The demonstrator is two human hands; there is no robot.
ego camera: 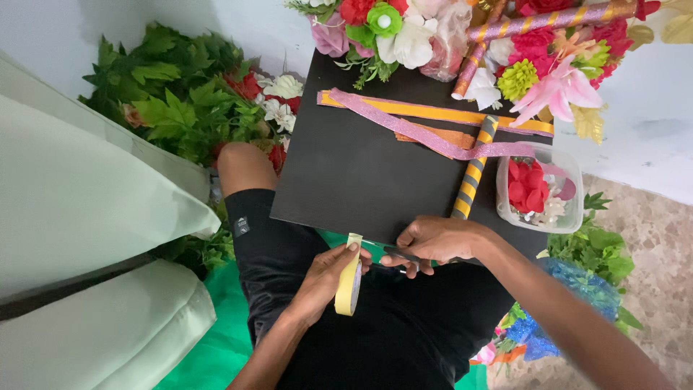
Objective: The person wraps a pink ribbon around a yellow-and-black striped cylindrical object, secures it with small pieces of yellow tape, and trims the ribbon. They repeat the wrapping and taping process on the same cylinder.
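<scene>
My left hand [326, 278] holds a roll of pale yellow tape [349, 284] upright over my lap, with a short end of tape lifted near the thumb. My right hand [433, 242] is closed on a pair of scissors [393, 253] with a green handle, its blades pointing left toward the tape end. Both hands sit at the near edge of a black board [346, 173] resting on my knees. On the board lie pink and yellow glitter strips [426, 123] and a striped gold-and-grey stick [473, 173].
Artificial flowers [447, 36] crowd the board's far edge. A clear plastic tub [540, 189] of red petals stands at the right. Green leaf garlands [177, 94] lie at left beside pale cushions [86, 209]. Blue shiny wrap [577, 289] and greenery lie on the floor at right.
</scene>
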